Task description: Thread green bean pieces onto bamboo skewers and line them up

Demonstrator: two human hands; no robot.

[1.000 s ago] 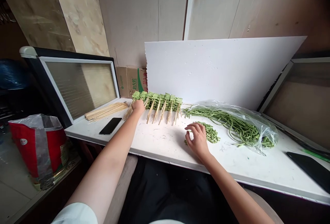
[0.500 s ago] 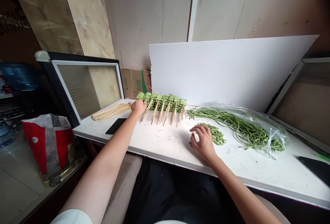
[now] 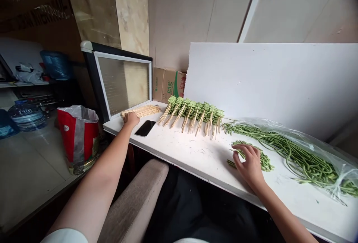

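Observation:
My left hand is at the near left end of a pile of loose bamboo skewers, its fingers curled closed on the skewer ends. How many it grips is hidden. My right hand hovers by a small heap of cut green bean pieces, with thumb and fingers curved apart and nothing between them. A few cut pieces lie just left of that hand. Along the back of the table, a stacked row of skewered green beans has its bare stick ends pointing toward me.
Long green beans lie in a clear plastic bag at right. A phone rests near the white table's front edge. Behind stand a white foam board, a cardboard box and a framed panel. A red bag sits at left.
My left hand has moved from the left end of the skewered bean row to the loose skewer pile. The view has turned left. My right hand stays by the cut beans.

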